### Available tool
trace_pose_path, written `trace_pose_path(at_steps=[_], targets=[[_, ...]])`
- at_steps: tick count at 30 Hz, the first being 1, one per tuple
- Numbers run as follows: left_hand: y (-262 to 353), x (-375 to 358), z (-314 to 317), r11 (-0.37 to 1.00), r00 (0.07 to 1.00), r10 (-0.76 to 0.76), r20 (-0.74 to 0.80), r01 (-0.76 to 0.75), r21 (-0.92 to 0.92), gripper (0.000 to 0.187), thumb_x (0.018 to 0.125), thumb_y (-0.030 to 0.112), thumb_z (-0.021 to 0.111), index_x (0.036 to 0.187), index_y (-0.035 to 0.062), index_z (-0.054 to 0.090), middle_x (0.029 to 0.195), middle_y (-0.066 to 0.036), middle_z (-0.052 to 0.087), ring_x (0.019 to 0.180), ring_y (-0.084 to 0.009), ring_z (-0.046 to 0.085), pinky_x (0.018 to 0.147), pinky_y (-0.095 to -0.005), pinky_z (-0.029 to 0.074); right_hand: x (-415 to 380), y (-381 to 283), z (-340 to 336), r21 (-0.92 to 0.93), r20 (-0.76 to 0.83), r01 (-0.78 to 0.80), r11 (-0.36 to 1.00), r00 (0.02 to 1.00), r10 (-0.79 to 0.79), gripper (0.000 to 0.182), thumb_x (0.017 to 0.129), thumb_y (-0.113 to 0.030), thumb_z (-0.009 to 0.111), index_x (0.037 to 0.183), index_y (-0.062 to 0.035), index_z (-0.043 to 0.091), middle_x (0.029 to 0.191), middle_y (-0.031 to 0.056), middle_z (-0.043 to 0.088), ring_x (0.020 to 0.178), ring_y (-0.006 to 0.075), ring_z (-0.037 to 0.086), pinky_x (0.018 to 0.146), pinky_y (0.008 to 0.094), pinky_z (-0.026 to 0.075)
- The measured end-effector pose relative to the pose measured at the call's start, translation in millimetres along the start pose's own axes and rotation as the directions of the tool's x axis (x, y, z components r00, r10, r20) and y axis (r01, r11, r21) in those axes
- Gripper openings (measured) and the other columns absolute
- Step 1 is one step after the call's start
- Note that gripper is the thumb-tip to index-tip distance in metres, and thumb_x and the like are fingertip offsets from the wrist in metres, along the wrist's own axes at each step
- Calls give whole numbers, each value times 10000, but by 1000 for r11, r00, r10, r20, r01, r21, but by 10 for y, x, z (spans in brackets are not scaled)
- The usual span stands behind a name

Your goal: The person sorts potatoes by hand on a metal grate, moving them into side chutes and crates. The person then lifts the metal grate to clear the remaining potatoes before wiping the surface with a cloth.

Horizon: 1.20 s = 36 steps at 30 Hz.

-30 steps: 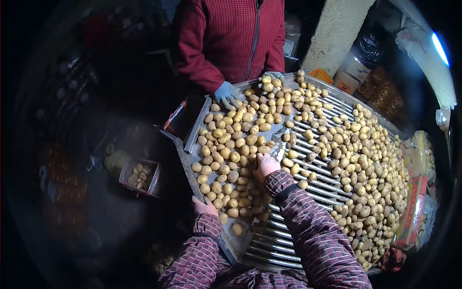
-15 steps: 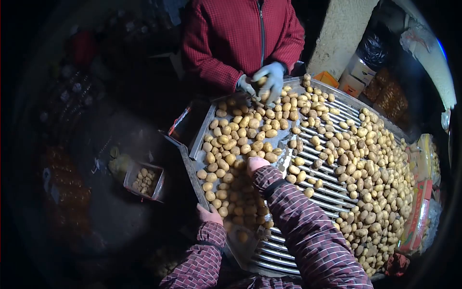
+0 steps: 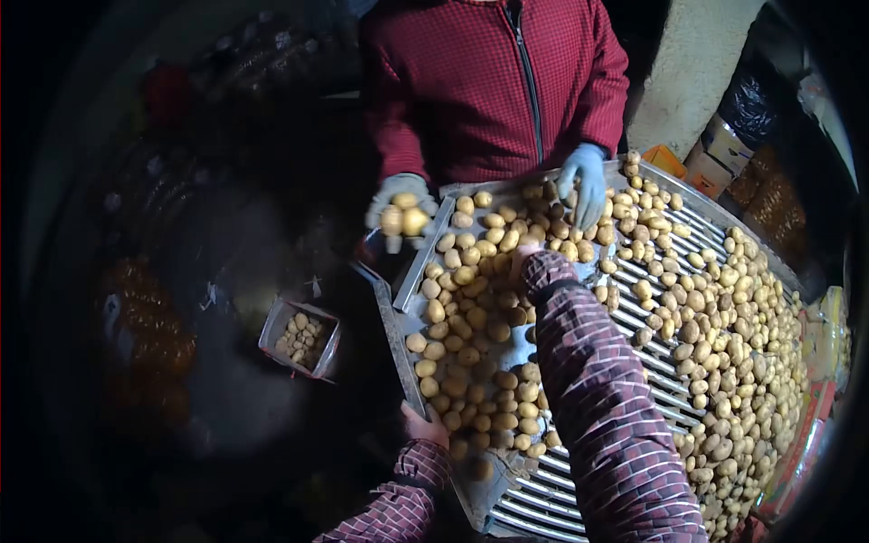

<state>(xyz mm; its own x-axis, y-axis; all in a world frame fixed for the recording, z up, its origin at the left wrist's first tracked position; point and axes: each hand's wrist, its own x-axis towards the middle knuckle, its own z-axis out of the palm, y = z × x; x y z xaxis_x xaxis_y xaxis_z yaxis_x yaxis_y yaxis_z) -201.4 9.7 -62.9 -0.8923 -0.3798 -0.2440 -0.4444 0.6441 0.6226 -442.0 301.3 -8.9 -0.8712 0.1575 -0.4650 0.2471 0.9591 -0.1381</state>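
Note:
My left hand (image 3: 427, 426) is closed on the metal rim (image 3: 404, 355) at the near left side of the sorting table. Reaching far across the table, my right hand (image 3: 528, 257) is down among the potatoes (image 3: 466, 326), its fingers hidden from view. The potatoes lie spread over the flat metal tray, between the rim and the slatted part of the table. Across from me, a person in a red checked jacket holds some potatoes in one gloved hand (image 3: 405, 215) beyond the rim. Their other gloved hand (image 3: 585, 184) hangs over the potatoes at the far side.
Metal slats (image 3: 665, 394) run through the table's middle, with a large heap of potatoes (image 3: 738, 362) on the right. Below on the left stands a box (image 3: 328, 360) with small potatoes in it. Net sacks (image 3: 149, 330) lie in the dark. A concrete pillar (image 3: 692, 72) rises behind.
My right hand has pushed farther away over the tray. The other person's hands have parted, one carrying potatoes out past the rim. My view has shifted, so the table appears farther right.

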Motion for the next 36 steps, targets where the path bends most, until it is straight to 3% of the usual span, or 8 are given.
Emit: trace_pose_path(at_steps=[6, 8, 10, 17, 20, 25, 31, 36], targets=[[91, -12, -48, 997, 996, -73, 43, 74, -7, 635, 890, 279, 575, 1383, -35, 327, 1269, -290, 508, 1155, -416, 524, 975, -460, 428, -381, -32, 192, 190, -302, 109, 976, 952, -47, 348, 820, -234, 601, 1123, -65, 609, 1214, 181, 581, 1087, 369, 591, 903, 473, 486], [-59, 17, 84, 999, 999, -32, 5, 32, 18, 647, 904, 306, 556, 1401, -25, 308, 1301, -295, 482, 1179, -422, 503, 999, -464, 409, -309, 153, 493, 509, -703, 580, 636, 706, -81, 281, 768, -192, 709, 1006, -53, 657, 1097, 119, 614, 975, 233, 624, 798, 422, 519], [107, -41, -35, 993, 995, -88, 56, 92, -69, 652, 906, 311, 559, 1412, -5, 296, 1311, -302, 471, 1184, -438, 493, 1004, -467, 405, -1039, -250, 142, 953, -205, 139, -268, 950, -234, 241, 903, -199, 628, 1088, -45, 628, 949, 29, 630, 860, 105, 579, 717, 264, 486], [-93, 28, 135, 985, 982, 146, -122, -156, -75, 648, 849, 207, 642, 1395, 11, 356, 1300, -284, 472, 1237, -423, 439, 1056, -440, 352, -1588, -1831, 471, 939, 48, -313, -139, 520, -853, 505, 987, -296, 471, 1424, -74, 348, 1120, 73, 583, 979, 172, 594, 679, 281, 487], [16, -27, 29, 993, 993, 92, -75, -97, -71, 619, 856, 208, 635, 1383, 17, 372, 1286, -272, 484, 1223, -413, 453, 1047, -438, 361, -853, -3040, 1210, 792, -70, -574, -205, 248, -966, 265, 979, -330, 492, 1062, -88, 563, 857, 10, 587, 875, 155, 603, 646, 292, 466], [-28, -29, 45, 997, 997, 48, -65, -51, -54, 572, 870, 208, 621, 1364, 26, 398, 1263, -252, 506, 1200, -395, 477, 1033, -436, 376, -553, -3913, 1452, 619, -18, -657, -430, 535, -845, 460, 929, -442, 563, 1134, -35, 625, 1028, 94, 666, 906, 225, 634, 827, 355, 511], [-153, -5, 164, 994, 983, 109, -150, -109, 13, 517, 885, 209, 606, 1340, 37, 429, 1236, -229, 531, 1171, -374, 505, 1016, -432, 393, -730, -2377, 687, 662, -377, 551, 508, 830, -411, 498, 816, -350, 675, 1178, -15, 607, 1029, 224, 664, 1013, 347, 627, 889, 393, 488], [-33, 27, 6, 998, 998, 46, -34, -44, 42, 613, 905, 241, 586, 1389, -37, 332, 1258, -299, 514, 1171, -420, 516, 976, -465, 425, -650, -1394, 576, 268, -285, 535, 801, 839, -464, 475, 820, -353, 633, 1175, -42, 578, 1209, 226, 557, 1121, 385, 540, 954, 447, 442]])
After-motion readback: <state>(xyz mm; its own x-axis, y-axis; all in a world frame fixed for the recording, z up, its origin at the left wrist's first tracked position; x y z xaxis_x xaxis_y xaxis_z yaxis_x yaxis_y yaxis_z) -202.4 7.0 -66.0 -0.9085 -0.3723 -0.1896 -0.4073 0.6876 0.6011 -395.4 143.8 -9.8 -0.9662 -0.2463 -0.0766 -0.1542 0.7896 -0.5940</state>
